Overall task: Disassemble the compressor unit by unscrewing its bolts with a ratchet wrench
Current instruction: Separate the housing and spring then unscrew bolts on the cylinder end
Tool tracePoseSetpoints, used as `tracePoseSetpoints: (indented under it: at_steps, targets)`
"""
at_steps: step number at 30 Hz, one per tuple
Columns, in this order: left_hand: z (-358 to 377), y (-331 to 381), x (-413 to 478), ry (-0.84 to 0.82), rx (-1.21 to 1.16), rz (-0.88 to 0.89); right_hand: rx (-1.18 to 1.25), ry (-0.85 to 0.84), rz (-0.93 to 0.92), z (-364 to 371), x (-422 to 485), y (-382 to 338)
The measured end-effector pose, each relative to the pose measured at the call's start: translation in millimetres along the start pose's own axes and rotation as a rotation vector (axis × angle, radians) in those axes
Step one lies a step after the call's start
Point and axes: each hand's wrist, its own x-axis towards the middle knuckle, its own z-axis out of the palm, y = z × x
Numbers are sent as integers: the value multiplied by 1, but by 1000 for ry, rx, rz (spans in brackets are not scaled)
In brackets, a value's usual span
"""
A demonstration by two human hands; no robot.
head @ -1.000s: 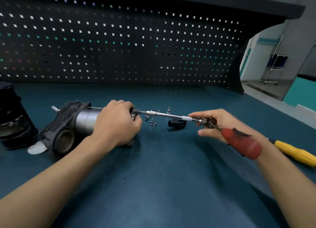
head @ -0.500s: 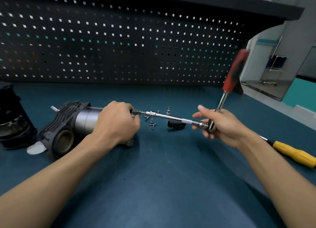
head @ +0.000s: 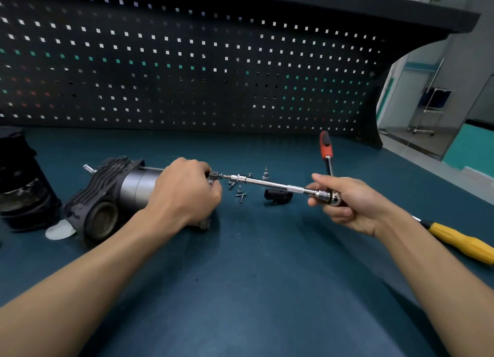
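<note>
The compressor unit [head: 112, 196] lies on its side at the left of the blue bench, finned black head to the left, grey cylinder to the right. My left hand [head: 184, 193] grips the cylinder's right end. The ratchet wrench [head: 270, 183] reaches from that end across to the right on a long chrome extension. My right hand [head: 344, 199] holds the ratchet head. The red handle [head: 325, 145] points away from me toward the pegboard.
Several loose screws [head: 240, 193], a small bit [head: 265, 172] and a black plastic part [head: 276, 196] lie under the extension. A yellow-handled screwdriver [head: 462, 240] lies at the right. A black round housing [head: 18, 185] stands far left. A pegboard [head: 187, 62] backs the bench.
The red handle swung from pointing toward me, up and over, and now tilts away toward the pegboard. My left hand and the compressor stayed put.
</note>
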Motion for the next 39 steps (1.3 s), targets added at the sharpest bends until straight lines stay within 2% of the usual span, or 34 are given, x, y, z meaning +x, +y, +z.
tracePoseSetpoints:
  at_steps: [7,11,17,23,27,30,33,39]
  targets:
    - [2,0,-3,26,-3,3,-367,5,-290,-7,0,3]
    - [1,-1,-4,28,4,35,-709,11,-545,-1,-4,7]
    - [1,-3,-2,-35,67,33,-652,146,-773,7,-1,9]
    - [1,-2,0,-17,107,33,-589,119,-609,-2,5,12]
    - [5,0,0,45,99,30,-227,205,-414,5,8,13]
    - [7,-1,0,63,96,40,-90,248,-215,13,9,10]
    - [7,-2,0,71,94,47,18,207,-81,11,8,7]
    - [9,-4,1,66,107,52,197,96,-3,10,7,4]
